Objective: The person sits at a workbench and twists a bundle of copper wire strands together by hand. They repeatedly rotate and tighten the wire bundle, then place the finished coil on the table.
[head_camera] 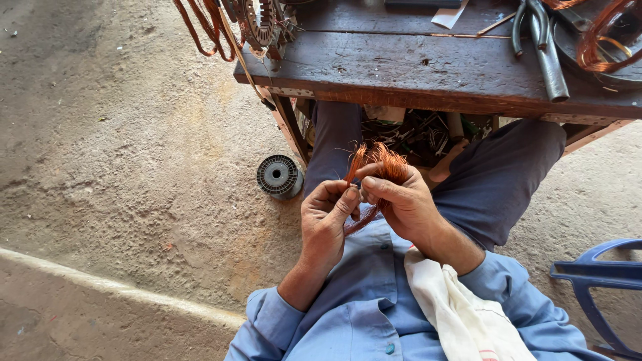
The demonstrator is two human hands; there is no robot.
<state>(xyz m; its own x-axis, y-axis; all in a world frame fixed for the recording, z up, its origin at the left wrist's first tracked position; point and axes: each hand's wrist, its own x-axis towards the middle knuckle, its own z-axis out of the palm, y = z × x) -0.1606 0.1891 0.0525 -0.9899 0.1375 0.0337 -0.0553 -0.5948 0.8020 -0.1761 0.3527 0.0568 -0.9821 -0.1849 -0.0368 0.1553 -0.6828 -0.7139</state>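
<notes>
Copper wire bundle (378,175) sits pinched between our left hand (326,220) and right hand (401,204), both closed on it, over our lap near the table (428,70) (pliers (543,47) far right). Strands look mid-sorting; next calls for careful separating.

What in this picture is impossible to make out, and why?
Head view only:
- Copper wire bundle: its middle is hidden by the right hand and left hand.
- Clutter under the wooden bench: shadowed, too tangled to identify.
- Blue plastic chair: cut off by the right edge.
- Copper coils: cut off at the top.
</notes>
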